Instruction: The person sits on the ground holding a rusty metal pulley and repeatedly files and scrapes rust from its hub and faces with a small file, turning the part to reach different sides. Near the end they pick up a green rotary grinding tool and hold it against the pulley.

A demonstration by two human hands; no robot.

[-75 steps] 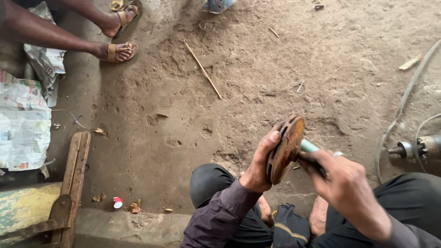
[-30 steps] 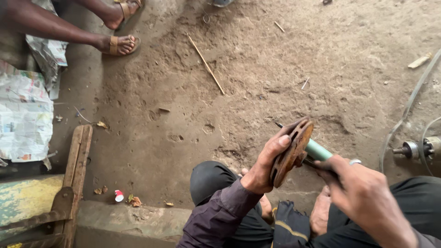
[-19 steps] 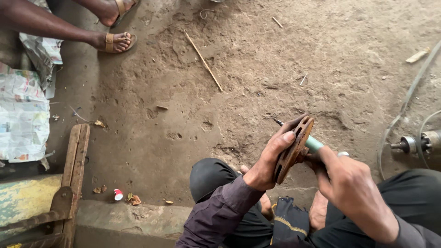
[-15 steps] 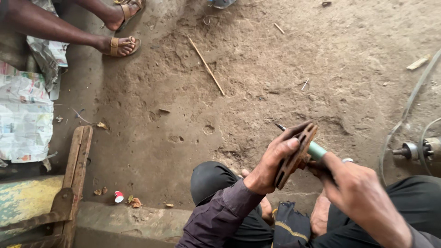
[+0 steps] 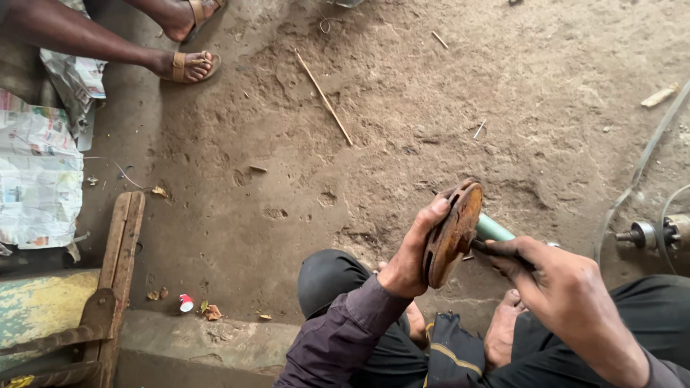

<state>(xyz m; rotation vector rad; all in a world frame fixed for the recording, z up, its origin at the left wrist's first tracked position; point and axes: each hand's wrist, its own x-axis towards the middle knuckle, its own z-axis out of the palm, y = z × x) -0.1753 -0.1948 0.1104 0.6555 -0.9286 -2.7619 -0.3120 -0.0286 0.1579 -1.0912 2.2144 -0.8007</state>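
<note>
Your left hand point(image 5: 413, 255) reaches up from the dark purple sleeve and closes its fingers point(image 5: 431, 215) round the edge of the rusty, round, flat metal disc point(image 5: 453, 233), holding it on edge above your knees and the dirt floor point(image 5: 402, 122). Your right hand point(image 5: 568, 287) comes in from the right, fingers gripping a dark tool with a pale green handle point(image 5: 494, 230) whose tip meets the disc's far face. The disc is brown with rust, ribbed on the near side, tilted slightly.
</note>
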